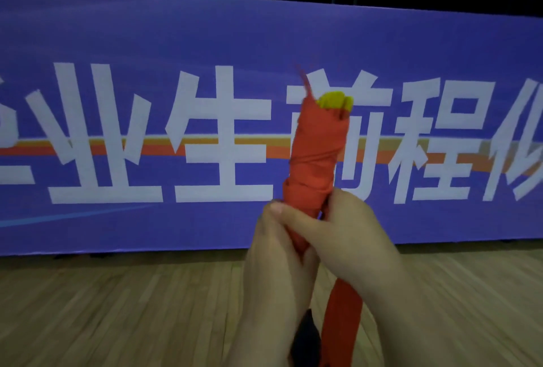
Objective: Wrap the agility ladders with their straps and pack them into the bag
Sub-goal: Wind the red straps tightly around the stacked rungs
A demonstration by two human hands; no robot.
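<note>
My agility ladder (336, 100) stands nearly upright as a tight roll, yellow rungs showing only at its top. The red strap (317, 155) winds round it in overlapping turns, a loose tail hanging down below the roll

I see my left hand (276, 252) and right hand (349, 237) gripping the upright ladder bundle (318, 149), wound in its red strap (340, 325), before a purple banner (147, 43).
</note>
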